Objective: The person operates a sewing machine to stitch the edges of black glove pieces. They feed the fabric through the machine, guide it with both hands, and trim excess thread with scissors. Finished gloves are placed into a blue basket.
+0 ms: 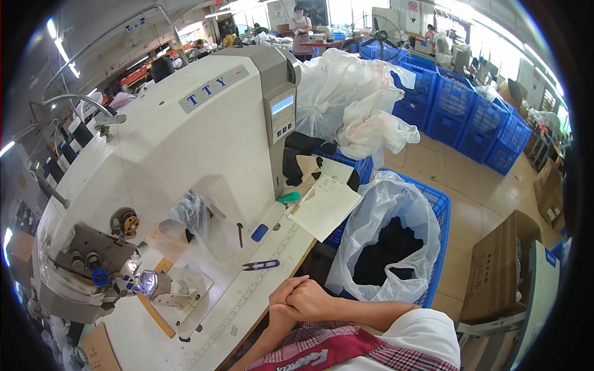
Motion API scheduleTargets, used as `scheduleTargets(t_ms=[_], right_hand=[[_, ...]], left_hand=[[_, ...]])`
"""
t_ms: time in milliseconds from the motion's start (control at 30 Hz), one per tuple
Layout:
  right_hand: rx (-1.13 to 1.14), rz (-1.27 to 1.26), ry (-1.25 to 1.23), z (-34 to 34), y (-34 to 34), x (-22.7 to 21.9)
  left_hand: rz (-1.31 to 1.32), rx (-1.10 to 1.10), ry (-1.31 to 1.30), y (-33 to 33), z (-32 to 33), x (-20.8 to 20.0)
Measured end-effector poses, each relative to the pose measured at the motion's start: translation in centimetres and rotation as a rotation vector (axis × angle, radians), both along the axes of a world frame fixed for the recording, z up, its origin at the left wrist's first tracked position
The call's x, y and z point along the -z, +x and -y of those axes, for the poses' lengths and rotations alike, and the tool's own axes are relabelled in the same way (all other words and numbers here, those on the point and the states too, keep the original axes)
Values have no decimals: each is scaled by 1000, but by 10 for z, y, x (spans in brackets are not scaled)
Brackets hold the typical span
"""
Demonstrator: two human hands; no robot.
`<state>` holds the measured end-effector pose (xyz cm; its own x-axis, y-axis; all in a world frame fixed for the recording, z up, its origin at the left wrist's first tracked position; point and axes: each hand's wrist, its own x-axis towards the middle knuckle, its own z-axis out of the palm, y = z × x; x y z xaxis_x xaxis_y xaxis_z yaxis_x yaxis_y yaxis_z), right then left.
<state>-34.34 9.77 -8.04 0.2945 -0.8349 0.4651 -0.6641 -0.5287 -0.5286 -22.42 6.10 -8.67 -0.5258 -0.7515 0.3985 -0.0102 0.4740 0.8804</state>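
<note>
My hands are clasped together at the table's front edge. My right hand (309,298) is closed over my left hand (283,309), and the fingers of both are folded in. No object shows in either. Just beyond them lie thread snips (261,265) with dark blue handles, flat on the white table (223,328) of a large sewing machine (167,130). The machine's sewing head (154,284) stands to the left, its lamp lit, with no fabric visible under it. A cream card with handwriting (326,207) rests at the table's far right corner, beside a green-handled tool (288,197).
Right of the table stands a blue crate (440,216) lined with a clear plastic bag (352,253), with black fabric pieces (390,253) inside. Filled white bags (346,93) are piled behind. Cardboard boxes (495,272) stand at right; stacked blue crates (455,102) and several people are farther back.
</note>
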Motion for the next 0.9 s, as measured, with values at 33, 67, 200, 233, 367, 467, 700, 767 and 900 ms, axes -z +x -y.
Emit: scheduleTargets(t_ms=[33, 67, 200, 233, 367, 467, 700, 767, 900], right_hand=[[3, -2, 0, 0, 0, 1], [6, -5, -1, 0, -1, 1], [16, 11, 20, 0, -1, 7], [17, 20, 28, -1, -1, 8], [8, 31, 42, -2, -2, 11], [-1, 31, 20, -1, -3, 16], [-5, 59, 16, -1, -1, 21], [-4, 49, 18, -1, -1, 20], [2, 49, 24, -2, -1, 21]], left_hand=[[-7, 2, 0, -1, 0, 1], [-13, 6, -2, -1, 0, 2], [48, 7, -27, 0, 0, 4], [60, 9, -19, 1, -1, 6], [103, 9, -20, 2, -2, 9], [80, -8, -51, 0, -1, 14], [119, -5, -65, 2, 0, 15], [115, -3, -76, 2, -1, 14], [121, -1, -67, 2, 0, 14]])
